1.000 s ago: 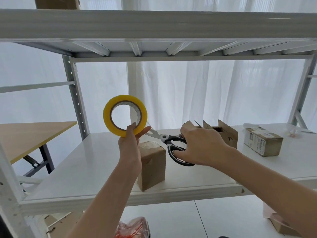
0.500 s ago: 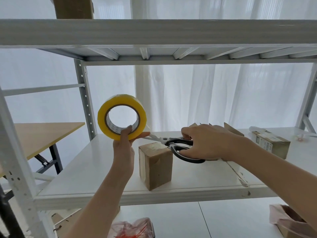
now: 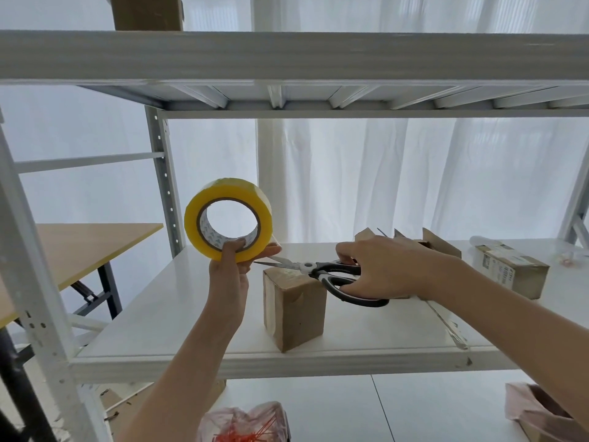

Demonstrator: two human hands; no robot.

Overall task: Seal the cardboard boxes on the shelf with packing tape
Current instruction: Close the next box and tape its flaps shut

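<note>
AT THE PACKING SHELF: From my remote seat, the white metal shelf [image 3: 178,301] fills the head view, with three cardboard boxes standing on it. A small brown box [image 3: 294,314] sits near the front edge at centre. An open-flapped box [image 3: 441,247] stands behind it to the right, half hidden by my arm. A labelled box [image 3: 516,275] stands well apart at the far right.

The yellow tape roll [image 3: 195,218] is upright in the air, just left of and above the small brown box, its hole facing me. My left grip [image 3: 228,275] grasps the roll from below, fingers hooked inside the core and thumb out along the rim. My right grip [image 3: 385,269] is clenched through the handles of the black scissors [image 3: 331,269]. They lie level above the small box's top, with the blade tips reaching to just under my left thumb. The blades look nearly together; whether any tape runs between them is too fine for me to tell.

I judge the step in hand to be cutting the tape free of the roll over the small brown box, whose top looks closed. As I read it, the next move calls for a taut strip, a clean snip close to the roll, then the loose end pressed flat on the cardboard. The open-flapped box looks not yet sealed.
</note>
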